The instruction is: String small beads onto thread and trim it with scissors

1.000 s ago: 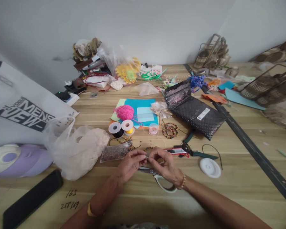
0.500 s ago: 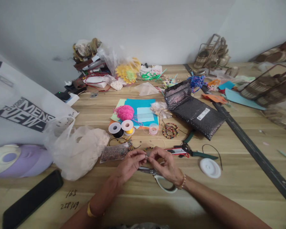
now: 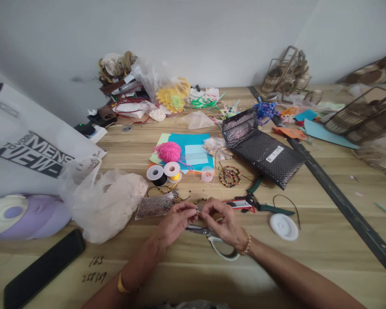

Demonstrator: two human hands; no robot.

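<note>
We hold our two hands close together over the wooden table (image 3: 167, 274). Our left hand (image 3: 179, 218) presses its thumb and finger together on a small pale thing (image 3: 198, 210), and our right hand (image 3: 221, 221) pinches it from the other side. It sits in the narrow gap between our fingertips, too tiny for us to tell what it is. Below our fingers lie the scissors (image 3: 206, 231), partly hidden by our right hand; we cannot tell whether the hand touches them. Just beyond our fingertips we see a string of beads (image 3: 200, 201), partly covered. Near our left hand lies a clear bag of beads (image 3: 154, 205), with a black spool (image 3: 157, 177) behind it. Past our right hand are a cutter knife (image 3: 238, 204) and a white disc (image 3: 283, 226).
</note>
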